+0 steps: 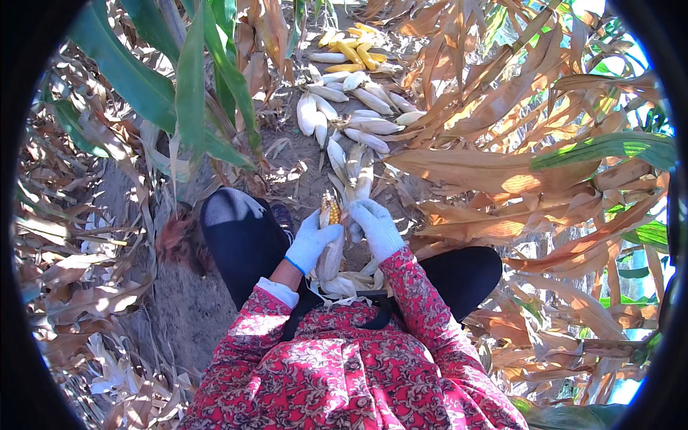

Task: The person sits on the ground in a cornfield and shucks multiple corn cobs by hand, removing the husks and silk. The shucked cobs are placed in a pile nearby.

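Note:
My left hand [313,241], in a white knit glove with a blue cuff edge, holds a partly husked ear of corn [333,210]. Yellow kernels show at the ear's upper end, and pale husk [331,255] hangs below. Just right of the ear is my right hand [374,224], also gloved, with its fingers bent; whether they grip a piece of husk cannot be made out. Loose husks [344,285] lie at my lap. Beyond the hands, several ears in pale husks [371,126] are spread on the soil, and husked yellow ears [355,51] form a pile farther out.
Dry brown corn leaves [484,166] crowd in from the right. Green corn leaves [191,86] hang over the upper left. Dry leaf litter [80,269] covers the ground at left, beside a strip of bare soil [183,306]. My bent knees [236,231] flank the hands.

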